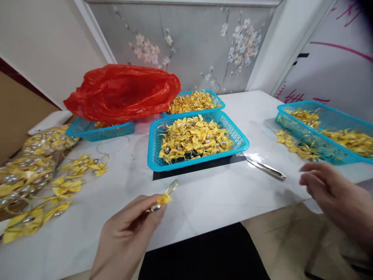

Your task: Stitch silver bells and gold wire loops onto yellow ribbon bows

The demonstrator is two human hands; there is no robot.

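L hand (pixel 128 229) pinches yellow bow (pixel 164 198) at its knot, the best grip pt (likely light, soft, thin bendable loop); R hand (pixel 329 190) empty, fingers loosely spread.

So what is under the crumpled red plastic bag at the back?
A turquoise plastic mesh basket, with a few yellow ribbon bows at its edge; the bag hides the rest.

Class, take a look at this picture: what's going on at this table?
A person is handling small yellow bows at a white table. The left hand pinches one yellow bow in its fingertips. The right hand hovers open and empty near a metal tool. A blue basket heaped with bows stands in front, and loose bows lie at the left.
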